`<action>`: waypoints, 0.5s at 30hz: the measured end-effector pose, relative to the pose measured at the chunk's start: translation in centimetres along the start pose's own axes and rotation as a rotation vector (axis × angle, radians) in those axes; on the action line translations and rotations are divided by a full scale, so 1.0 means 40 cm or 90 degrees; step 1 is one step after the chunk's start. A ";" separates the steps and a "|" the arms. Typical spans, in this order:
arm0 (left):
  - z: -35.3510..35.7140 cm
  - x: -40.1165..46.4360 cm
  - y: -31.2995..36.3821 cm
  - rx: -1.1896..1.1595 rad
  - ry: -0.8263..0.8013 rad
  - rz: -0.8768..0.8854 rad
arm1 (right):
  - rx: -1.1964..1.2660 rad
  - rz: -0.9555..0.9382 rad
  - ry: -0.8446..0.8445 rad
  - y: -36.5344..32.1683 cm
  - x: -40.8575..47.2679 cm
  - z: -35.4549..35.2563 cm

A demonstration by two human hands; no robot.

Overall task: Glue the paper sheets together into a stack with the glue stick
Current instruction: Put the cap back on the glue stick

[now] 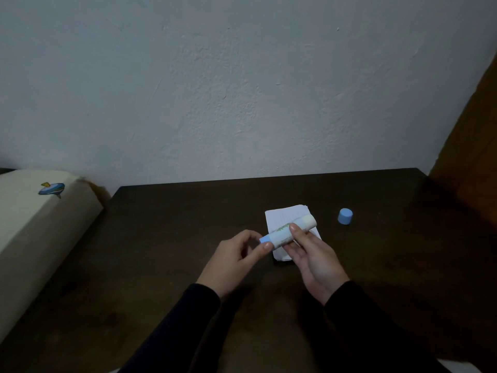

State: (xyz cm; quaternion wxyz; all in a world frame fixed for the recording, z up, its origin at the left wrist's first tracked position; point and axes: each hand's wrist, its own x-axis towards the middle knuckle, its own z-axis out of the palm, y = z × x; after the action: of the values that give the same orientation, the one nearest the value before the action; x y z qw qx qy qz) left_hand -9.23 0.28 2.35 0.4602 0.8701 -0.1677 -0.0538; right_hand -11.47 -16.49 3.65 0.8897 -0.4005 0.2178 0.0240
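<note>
I see dark tabletop (188, 224) against grey wall (242, 90), both hands' fingers (291, 228) gripping uncapped glue stick (285, 232) above paper sheets (279, 215).

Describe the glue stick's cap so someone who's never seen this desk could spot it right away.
On the dark wooden table, look to the right of the white paper sheets near the middle. The cap stands there alone, apart from the papers and both hands. It is a small light-blue cylinder, the only loose blue thing on the tabletop.

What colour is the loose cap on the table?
Light blue; the cap shows clearly in the head view, right of the paper.
</note>
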 end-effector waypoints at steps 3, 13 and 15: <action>-0.003 0.000 -0.005 -0.004 0.020 0.019 | 0.002 0.001 0.006 -0.003 0.000 -0.001; -0.007 0.003 -0.004 0.035 0.004 0.016 | -0.006 0.007 0.023 -0.005 0.000 0.001; -0.009 0.002 -0.003 0.027 0.001 0.017 | -0.011 0.008 0.024 -0.006 -0.001 0.002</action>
State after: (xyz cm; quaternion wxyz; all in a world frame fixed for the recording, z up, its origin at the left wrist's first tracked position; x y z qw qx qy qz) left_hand -9.04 0.60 2.44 0.4426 0.8773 -0.1802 -0.0433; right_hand -11.44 -16.60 3.87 0.8818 -0.4069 0.2370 0.0235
